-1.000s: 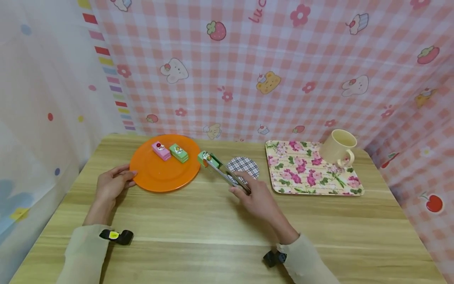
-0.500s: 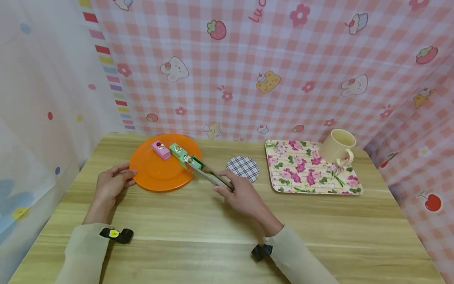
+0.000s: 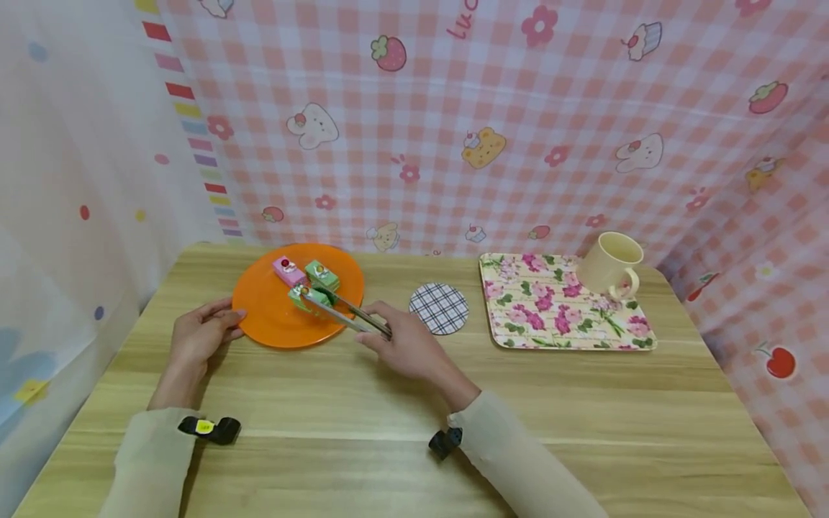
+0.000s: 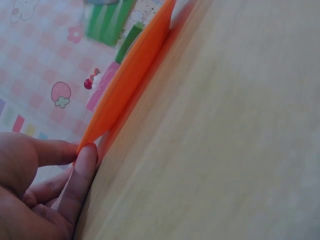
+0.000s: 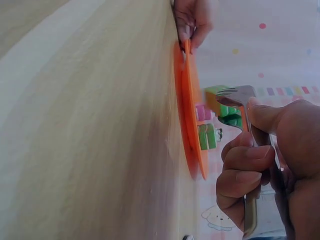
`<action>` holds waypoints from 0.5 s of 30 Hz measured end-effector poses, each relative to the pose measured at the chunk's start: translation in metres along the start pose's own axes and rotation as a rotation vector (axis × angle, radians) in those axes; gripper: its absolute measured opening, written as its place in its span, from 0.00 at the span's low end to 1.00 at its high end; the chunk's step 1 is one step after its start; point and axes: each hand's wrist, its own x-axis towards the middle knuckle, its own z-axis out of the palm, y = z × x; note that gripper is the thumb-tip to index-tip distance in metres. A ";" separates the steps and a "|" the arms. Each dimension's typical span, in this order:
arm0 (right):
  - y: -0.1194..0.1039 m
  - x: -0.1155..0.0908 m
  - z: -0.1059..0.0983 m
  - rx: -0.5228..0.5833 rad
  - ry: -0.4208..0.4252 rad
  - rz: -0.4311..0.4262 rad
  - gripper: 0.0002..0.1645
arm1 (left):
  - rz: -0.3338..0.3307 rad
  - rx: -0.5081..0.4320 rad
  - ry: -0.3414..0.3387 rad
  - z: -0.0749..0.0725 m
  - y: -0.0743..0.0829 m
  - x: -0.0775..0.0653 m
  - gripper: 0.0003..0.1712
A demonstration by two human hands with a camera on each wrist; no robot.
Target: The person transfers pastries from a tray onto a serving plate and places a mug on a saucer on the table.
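My left hand (image 3: 197, 338) pinches the near-left rim of an orange plate (image 3: 275, 322) between thumb and fingers. In my right hand (image 3: 414, 349) are metal food tongs (image 3: 350, 311), whose fork-shaped end (image 5: 239, 95) shows in the right wrist view. Between the tongs' tips is a green toy cake slice (image 3: 311, 299); the left wrist view shows this slice (image 4: 106, 22) blurred and raised above the plate. On the plate lie a pink cake slice (image 3: 287, 270) with a cherry on top and, to its right, another green cake slice (image 3: 322, 273).
A round plaid coaster (image 3: 439, 308) lies right of the plate. Farther right is a floral tray (image 3: 550, 331) with a cream mug (image 3: 605, 266) on its back right corner. Gingham cloth (image 3: 363, 129) hangs behind the wooden table (image 3: 324, 446).
My right hand has moved left, carrying the green cake slice in the tongs from beside the plate to over its middle. My left hand has stayed on the rim.
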 end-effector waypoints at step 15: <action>-0.010 0.013 0.002 -0.033 -0.007 0.013 0.21 | 0.015 0.009 -0.002 0.001 0.001 -0.003 0.35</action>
